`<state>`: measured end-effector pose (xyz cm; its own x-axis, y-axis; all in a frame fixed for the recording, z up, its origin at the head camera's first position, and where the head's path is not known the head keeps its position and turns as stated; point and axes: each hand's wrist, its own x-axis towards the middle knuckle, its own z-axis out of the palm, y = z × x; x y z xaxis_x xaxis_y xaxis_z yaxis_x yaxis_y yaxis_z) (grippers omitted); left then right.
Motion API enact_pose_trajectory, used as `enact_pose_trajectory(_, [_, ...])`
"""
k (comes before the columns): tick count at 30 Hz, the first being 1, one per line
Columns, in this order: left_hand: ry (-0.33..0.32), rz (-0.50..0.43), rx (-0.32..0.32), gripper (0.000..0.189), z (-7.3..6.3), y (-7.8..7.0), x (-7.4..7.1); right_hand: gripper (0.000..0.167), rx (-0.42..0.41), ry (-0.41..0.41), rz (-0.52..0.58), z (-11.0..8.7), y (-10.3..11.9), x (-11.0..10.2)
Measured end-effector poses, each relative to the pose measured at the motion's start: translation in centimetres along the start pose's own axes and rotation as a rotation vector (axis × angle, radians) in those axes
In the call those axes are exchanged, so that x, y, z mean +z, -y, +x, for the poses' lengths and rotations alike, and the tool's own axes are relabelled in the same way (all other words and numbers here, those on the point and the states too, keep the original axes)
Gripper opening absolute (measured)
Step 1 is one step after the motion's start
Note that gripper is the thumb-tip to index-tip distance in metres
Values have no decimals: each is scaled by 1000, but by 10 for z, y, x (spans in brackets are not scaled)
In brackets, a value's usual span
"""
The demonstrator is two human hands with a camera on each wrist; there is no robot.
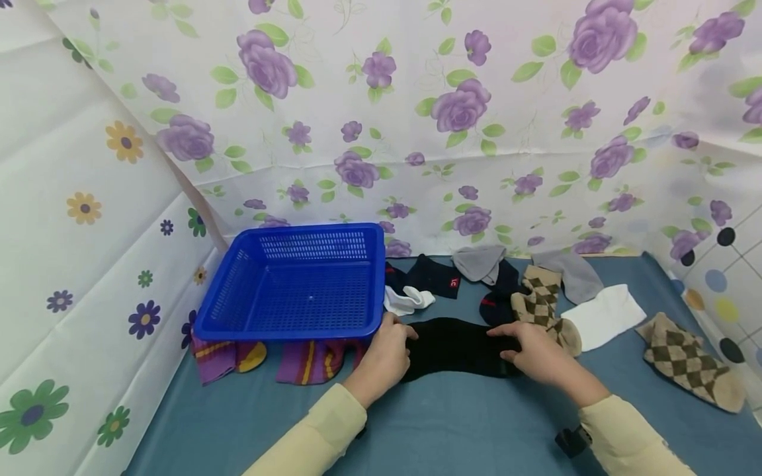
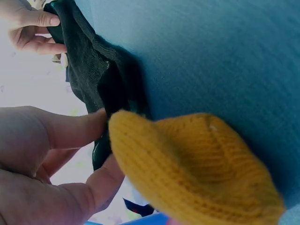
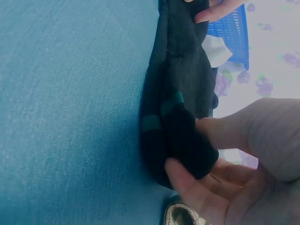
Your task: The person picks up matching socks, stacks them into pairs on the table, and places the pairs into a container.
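A pair of black socks (image 1: 455, 347) lies stretched sideways over the blue cloth, one layered on the other. In the right wrist view, each black sock (image 3: 187, 84) shows a green band near the right end. My left hand (image 1: 383, 354) pinches the left end between thumb and fingers, close by the basket's front right corner. At the opposite end, my right hand (image 1: 538, 354) holds the tips with thumb and fingers. A yellow knitted sock part (image 2: 197, 164) looms large in the left wrist view and hides some of the black fabric.
A blue plastic basket (image 1: 288, 334) stands left, with purple striped socks (image 1: 303, 363) at its front edge. Behind my hands lie a white sock (image 1: 407, 301), dark socks (image 1: 431, 274) and grey socks (image 1: 479, 263). Argyle socks (image 1: 690, 360) and another white sock (image 1: 607, 317) are at right.
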<state>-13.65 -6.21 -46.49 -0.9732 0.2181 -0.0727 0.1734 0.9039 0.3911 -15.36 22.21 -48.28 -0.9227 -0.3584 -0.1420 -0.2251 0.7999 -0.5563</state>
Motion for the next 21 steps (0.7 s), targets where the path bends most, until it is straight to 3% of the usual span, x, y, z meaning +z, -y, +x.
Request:
enact_pose_trajectory(11, [68,8,-13,33,2,-2,-4,40,34,-19,40,0,5,-4])
enact_pose_trajectory(16, [118,-2,-33,30,2,0,0,38,41,-25,6,0,2,3])
enact_pose_trajectory(21, [122,27,-24,28,1,2,1,34,44,-39,-61,2,2,5])
